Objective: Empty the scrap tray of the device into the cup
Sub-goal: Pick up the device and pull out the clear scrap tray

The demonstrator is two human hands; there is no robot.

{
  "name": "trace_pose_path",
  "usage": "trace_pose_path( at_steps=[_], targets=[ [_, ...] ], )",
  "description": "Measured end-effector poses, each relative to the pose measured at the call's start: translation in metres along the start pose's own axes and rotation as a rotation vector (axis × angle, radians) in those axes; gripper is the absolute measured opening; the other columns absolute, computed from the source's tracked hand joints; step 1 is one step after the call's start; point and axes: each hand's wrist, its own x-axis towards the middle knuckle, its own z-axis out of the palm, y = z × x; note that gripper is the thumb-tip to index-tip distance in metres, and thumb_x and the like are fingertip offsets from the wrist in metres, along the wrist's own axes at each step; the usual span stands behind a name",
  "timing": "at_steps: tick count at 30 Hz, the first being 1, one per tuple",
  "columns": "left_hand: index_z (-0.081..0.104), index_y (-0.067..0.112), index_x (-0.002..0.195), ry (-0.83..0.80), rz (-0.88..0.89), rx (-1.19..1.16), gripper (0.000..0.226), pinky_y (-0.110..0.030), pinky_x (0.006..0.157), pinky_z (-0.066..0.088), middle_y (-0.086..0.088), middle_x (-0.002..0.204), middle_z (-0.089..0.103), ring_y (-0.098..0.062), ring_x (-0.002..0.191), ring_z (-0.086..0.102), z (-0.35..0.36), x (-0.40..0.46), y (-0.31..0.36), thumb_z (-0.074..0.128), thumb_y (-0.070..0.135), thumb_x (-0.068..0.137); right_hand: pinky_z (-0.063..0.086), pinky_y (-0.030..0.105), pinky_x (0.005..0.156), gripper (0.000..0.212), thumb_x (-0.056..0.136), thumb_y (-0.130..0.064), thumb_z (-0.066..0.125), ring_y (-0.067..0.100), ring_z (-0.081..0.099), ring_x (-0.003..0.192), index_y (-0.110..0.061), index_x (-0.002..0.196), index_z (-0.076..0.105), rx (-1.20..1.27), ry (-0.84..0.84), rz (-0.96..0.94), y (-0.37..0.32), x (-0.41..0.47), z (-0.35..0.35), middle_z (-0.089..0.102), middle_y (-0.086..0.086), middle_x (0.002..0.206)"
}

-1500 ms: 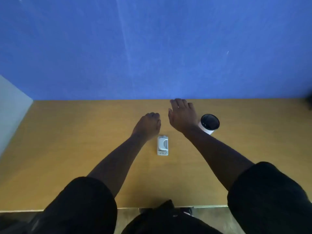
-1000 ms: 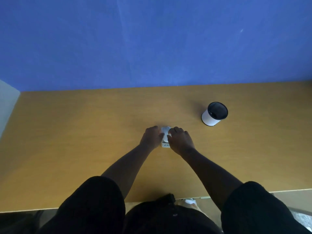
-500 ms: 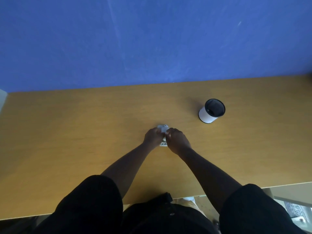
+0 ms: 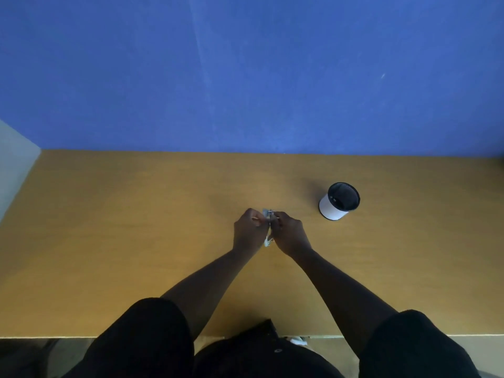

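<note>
Both hands, left [image 4: 248, 231] and right [image 4: 289, 233], clasp the small device [image 4: 267, 214] mid-counter [image 4: 136, 227]; cup [image 4: 338, 202] at 2 o'clock, apart.

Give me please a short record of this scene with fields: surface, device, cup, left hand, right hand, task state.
surface: wooden yellow-brown table against a blue wall
device: small white plastic device, mostly hidden between both hands
cup: white cylindrical cup with dark inside, upright, to the right of the hands, apart from them
left hand: left hand closed on the device
right hand: right hand closed on the device
task state: nothing tipped into the cup yet; whether the scrap tray is out cannot be told
</note>
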Motion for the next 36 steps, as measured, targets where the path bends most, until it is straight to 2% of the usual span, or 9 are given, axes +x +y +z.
trace_pose_path(
  at_steps=[5,7,11,16,21,26,30,34,36],
  targets=[
    [0.068,0.018,0.115,0.025,-0.006,-0.073,0.031,-0.006,0.056,0.048,-0.002,0.100,0.078,0.002,0.072,0.065,0.004,-0.019,0.010,0.065,0.025,0.085,0.054,0.034,0.065,0.028,0.099,-0.018,0.045,0.025,0.067,0.079,-0.008,0.114,0.066,0.124,0.026,0.069,0.002,0.002,-0.014,0.073,0.013,0.096],
    [0.073,0.017,0.113,0.037,0.051,-0.036,0.030,0.003,0.060,0.042,-0.002,0.106,0.078,0.000,0.081,0.067,0.006,-0.025,0.012,0.063,0.020,0.086,0.049,0.028,0.062,0.027,0.095,-0.012,0.045,0.022,0.064,0.079,-0.010,0.109,0.068,0.186,0.035,0.106,0.004,0.003,-0.020,0.072,0.009,0.095],
    [0.074,0.015,0.110,0.069,0.075,-0.049,0.028,-0.015,0.072,0.053,-0.001,0.110,0.076,-0.012,0.093,0.071,0.010,-0.037,0.016,0.068,0.014,0.083,0.053,0.038,0.068,0.024,0.091,-0.009,0.048,0.026,0.066,0.078,-0.008,0.095,0.071,0.321,-0.003,0.164,0.008,0.002,-0.034,0.073,0.011,0.088],
    [0.068,0.011,0.102,0.110,0.013,-0.111,0.034,-0.017,0.060,0.046,0.005,0.094,0.066,-0.013,0.080,0.066,0.016,-0.040,0.026,0.081,0.020,0.072,0.043,0.034,0.061,0.022,0.085,-0.002,0.050,0.021,0.056,0.067,-0.006,0.082,0.072,0.545,-0.048,0.228,0.014,-0.004,-0.048,0.068,0.012,0.076],
    [0.069,0.003,0.099,0.066,-0.163,-0.273,0.031,-0.044,0.075,0.062,-0.013,0.090,0.075,-0.029,0.084,0.072,0.025,-0.039,0.035,0.081,0.017,0.074,0.052,0.046,0.075,0.019,0.086,0.004,0.054,0.031,0.065,0.083,-0.003,0.092,0.071,0.801,-0.126,0.304,0.017,-0.010,-0.061,0.069,0.028,0.099],
    [0.071,0.006,0.092,0.069,-0.302,-0.411,0.015,-0.035,0.061,0.060,-0.019,0.088,0.074,-0.025,0.066,0.068,0.032,-0.045,0.036,0.077,0.011,0.079,0.053,0.046,0.076,0.020,0.089,0.001,0.053,0.033,0.065,0.084,0.003,0.100,0.070,0.823,-0.167,0.308,0.020,-0.013,-0.068,0.070,0.026,0.099],
    [0.069,0.012,0.099,0.084,-0.378,-0.513,0.019,-0.044,0.066,0.064,-0.024,0.099,0.072,-0.035,0.081,0.073,0.034,-0.049,0.040,0.070,0.000,0.084,0.051,0.040,0.071,0.020,0.091,-0.010,0.058,0.022,0.061,0.073,-0.011,0.099,0.076,0.802,-0.185,0.246,0.019,-0.014,-0.076,0.070,0.009,0.085],
    [0.070,0.011,0.101,0.004,-0.452,-0.727,0.028,-0.032,0.052,0.061,-0.021,0.092,0.071,-0.033,0.079,0.072,0.038,-0.051,0.050,0.055,-0.010,0.090,0.046,0.034,0.068,0.021,0.090,-0.021,0.060,0.014,0.056,0.073,-0.025,0.102,0.077,0.587,-0.149,0.146,0.016,-0.012,-0.083,0.067,0.000,0.080],
    [0.069,0.009,0.097,-0.042,-0.489,-0.805,0.023,-0.034,0.058,0.059,-0.017,0.089,0.071,-0.030,0.076,0.070,0.040,-0.051,0.055,0.048,-0.002,0.096,0.042,0.029,0.064,0.023,0.089,-0.027,0.060,0.010,0.055,0.070,-0.028,0.107,0.074,0.458,-0.131,0.099,0.014,-0.011,-0.085,0.069,-0.001,0.083]
  ],
)
